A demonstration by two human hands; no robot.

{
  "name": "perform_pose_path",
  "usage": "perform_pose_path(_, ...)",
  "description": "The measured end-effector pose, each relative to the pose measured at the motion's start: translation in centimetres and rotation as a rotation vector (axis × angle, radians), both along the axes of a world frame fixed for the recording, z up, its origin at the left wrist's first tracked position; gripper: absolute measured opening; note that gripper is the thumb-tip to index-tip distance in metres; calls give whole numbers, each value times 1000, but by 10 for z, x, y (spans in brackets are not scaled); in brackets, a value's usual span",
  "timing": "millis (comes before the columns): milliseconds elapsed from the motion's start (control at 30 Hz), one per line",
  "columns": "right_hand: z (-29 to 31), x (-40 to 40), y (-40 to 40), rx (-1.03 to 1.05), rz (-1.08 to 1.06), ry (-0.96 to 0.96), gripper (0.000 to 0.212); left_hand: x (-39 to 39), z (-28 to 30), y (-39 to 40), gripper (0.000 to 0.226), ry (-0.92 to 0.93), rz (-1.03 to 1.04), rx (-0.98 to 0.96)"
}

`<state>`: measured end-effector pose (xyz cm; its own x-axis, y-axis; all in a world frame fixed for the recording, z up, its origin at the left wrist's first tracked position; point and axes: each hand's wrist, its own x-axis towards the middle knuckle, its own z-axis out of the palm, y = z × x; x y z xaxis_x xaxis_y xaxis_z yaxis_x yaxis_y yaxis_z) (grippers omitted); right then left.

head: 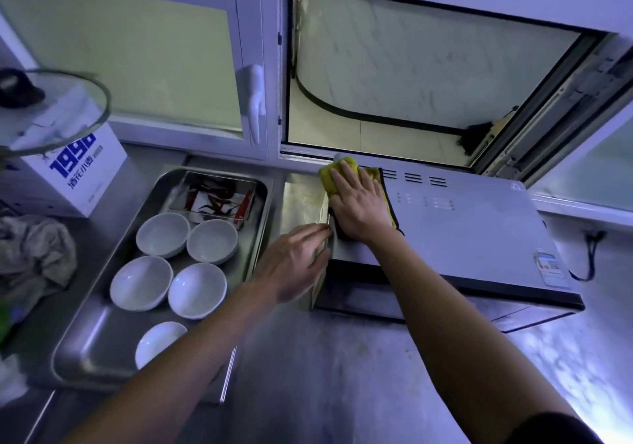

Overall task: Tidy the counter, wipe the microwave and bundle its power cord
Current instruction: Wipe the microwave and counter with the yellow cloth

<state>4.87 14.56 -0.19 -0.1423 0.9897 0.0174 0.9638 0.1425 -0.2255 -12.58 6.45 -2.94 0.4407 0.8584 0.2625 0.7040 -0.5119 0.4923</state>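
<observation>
Stainless steel counter (325,375) nearest us. At 9 o'clock, a steel tray (89,351) w/ five white ceramic bowls (141,283). Centre: our left hand (295,264), fingers loosely spread, braces the left side of the silver box-shaped microwave (479,238). Our right hand (360,206) presses flat, fingers together, on a yellow cloth (329,177) atop its left-rear corner. At 3 o'clock, its black power cord (590,258) trails unbundled. Risk, imo: a hard push slides the microwave toward the tray, rattling the bowls.

Place: kitchen, possibly commercial.
Worktop: stainless steel worktop (329,375).
Appliance: microwave (462,224) beneath an open window (411,77).
Tableware: white bowls (171,265) in a steel tray (102,347); glass pot lid (51,111).
</observation>
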Motion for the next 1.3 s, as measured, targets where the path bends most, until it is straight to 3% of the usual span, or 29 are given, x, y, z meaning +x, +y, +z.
perform_pose_path(467, -2, 54, 71, 15, 3, -6, 60, 51, 17, 34, 42, 120, 39, 106)
perform_pose_path(600, -4, 109, 60, 41, -77, -17, 55, 93, 15, 43, 33, 176, 20, 151)
perform_pose_path(1000, -4, 298, 12, 64, -271, -8, 54, 257, 19, 24, 40, 224, -106, 141)
perform_pose_path(1300, -6, 327, -35, 35, -367, 44, 54, 247, 20, 10, 50, 282, -85, 46)
